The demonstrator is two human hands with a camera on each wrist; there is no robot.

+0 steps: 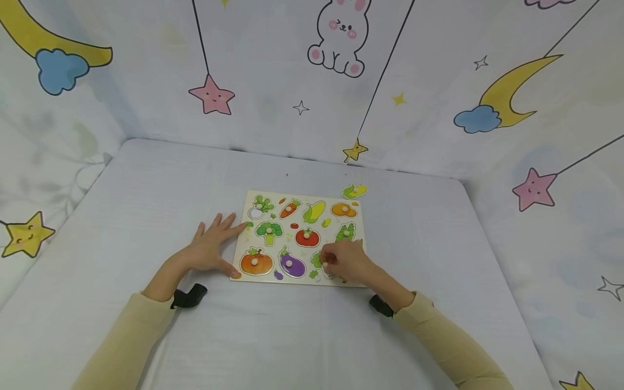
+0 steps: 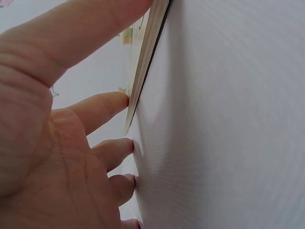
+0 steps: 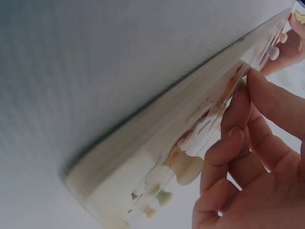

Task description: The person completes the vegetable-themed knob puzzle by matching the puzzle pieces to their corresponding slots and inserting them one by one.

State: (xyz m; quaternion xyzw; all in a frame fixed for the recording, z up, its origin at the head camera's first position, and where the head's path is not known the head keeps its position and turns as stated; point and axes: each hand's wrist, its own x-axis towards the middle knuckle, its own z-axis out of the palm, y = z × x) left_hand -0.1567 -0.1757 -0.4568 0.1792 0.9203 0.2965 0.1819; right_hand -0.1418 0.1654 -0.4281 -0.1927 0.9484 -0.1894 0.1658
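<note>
A wooden vegetable puzzle board (image 1: 292, 199) lies flat on the white-covered table. My left hand (image 1: 210, 246) has its fingers spread along the board's left edge, the thumb at the lower left corner; in the left wrist view the thumb and index fingertip touch the edge. My right hand (image 1: 347, 259) is over the lower right part, thumb and index finger pinching at the knob of a green-and-white leafy vegetable piece (image 1: 316, 260). The right hand partly hides this piece and the pieces around it. A loose corn piece (image 1: 355, 191) lies past the top right corner.
Knobbed pieces sit in the board: a pumpkin (image 1: 263, 264), an eggplant (image 1: 297, 267), a tomato (image 1: 312, 238), broccoli (image 1: 269, 238), a carrot (image 1: 291, 207) and others. The printed corn recess (image 1: 314, 212) has no knob. Patterned cloth walls (image 1: 273, 70) stand behind and beside the table.
</note>
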